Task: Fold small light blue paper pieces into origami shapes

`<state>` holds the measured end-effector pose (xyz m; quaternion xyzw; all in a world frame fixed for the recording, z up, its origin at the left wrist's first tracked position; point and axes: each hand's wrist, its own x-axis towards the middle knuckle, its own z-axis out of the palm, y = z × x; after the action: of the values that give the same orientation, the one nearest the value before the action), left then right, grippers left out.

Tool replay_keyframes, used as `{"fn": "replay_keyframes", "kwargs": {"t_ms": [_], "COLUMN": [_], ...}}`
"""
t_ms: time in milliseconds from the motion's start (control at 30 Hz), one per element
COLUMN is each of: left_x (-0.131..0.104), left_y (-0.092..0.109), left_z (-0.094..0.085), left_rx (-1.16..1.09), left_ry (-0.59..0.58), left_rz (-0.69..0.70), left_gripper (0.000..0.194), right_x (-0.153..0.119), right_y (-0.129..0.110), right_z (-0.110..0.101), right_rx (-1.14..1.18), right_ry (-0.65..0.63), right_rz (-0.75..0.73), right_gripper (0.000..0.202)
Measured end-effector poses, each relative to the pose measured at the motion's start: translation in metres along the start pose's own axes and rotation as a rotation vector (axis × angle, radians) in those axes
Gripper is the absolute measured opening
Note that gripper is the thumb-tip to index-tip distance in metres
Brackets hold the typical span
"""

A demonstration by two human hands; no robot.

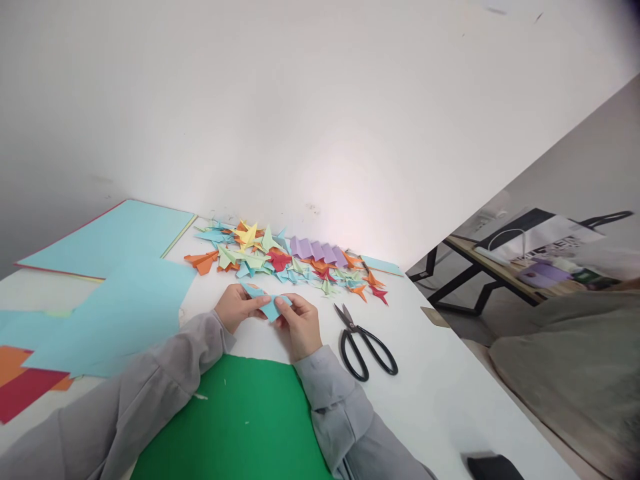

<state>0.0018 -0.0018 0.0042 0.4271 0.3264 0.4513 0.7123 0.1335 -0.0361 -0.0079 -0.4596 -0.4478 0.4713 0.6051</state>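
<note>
A small folded piece of light blue paper [271, 311] is held up between my two hands, above the white table. My left hand [235, 308] pinches its left side, and my right hand [301, 322] grips its right side with thumb and fingers. Just beyond them lies a pile of small folded paper figures [250, 257] in orange, yellow, green, blue and red. A purple pleated paper strip [318, 252] rests among these. Below my wrists a green sheet [245, 420] covers the near part of the table. To the right of my right hand lie black-handled scissors [356, 333], blades slightly apart.
Large light blue sheets [135, 307] spread over the left side, with red paper [33, 393] and orange paper beneath. A stack of blue sheets [115, 240] leans near the wall. At the near right edge sits a dark object [493, 467]. Beyond, a low table bears a bag [540, 237].
</note>
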Motion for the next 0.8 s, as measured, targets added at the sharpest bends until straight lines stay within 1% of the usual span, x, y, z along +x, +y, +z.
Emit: {"fn": "replay_keyframes", "kwargs": {"t_ms": [167,267,467,633,800], "left_x": [0.0001,-0.0008,0.0015,0.0016,-0.0022], "left_y": [0.0005,0.0023,-0.0027,-0.0035,0.0043], "left_z": [-0.0001,0.0005,-0.0021,-0.0026,-0.0010], "left_rx": [0.024,0.031,0.040,0.091,0.219], "left_ry": [-0.042,-0.042,-0.080,-0.009,-0.057], "left_rz": [-0.004,-0.015,0.007,0.043,0.092], "left_gripper": [0.031,0.030,0.029,0.028,0.026], "right_x": [-0.0004,-0.0006,0.0000,0.0000,-0.0008], "right_y": [-0.0014,-0.0021,-0.0031,-0.0022,-0.0010], "right_z": [0.0010,0.0008,-0.0004,-0.0004,-0.0011], "right_rx": [0.007,0.040,0.121,0.099,0.004], "right_ry": [0.024,0.030,0.003,-0.017,-0.047], "right_rz": [0.009,0.034,0.096,0.072,0.018], "right_gripper": [0.021,0.020,0.023,0.023,0.025]}}
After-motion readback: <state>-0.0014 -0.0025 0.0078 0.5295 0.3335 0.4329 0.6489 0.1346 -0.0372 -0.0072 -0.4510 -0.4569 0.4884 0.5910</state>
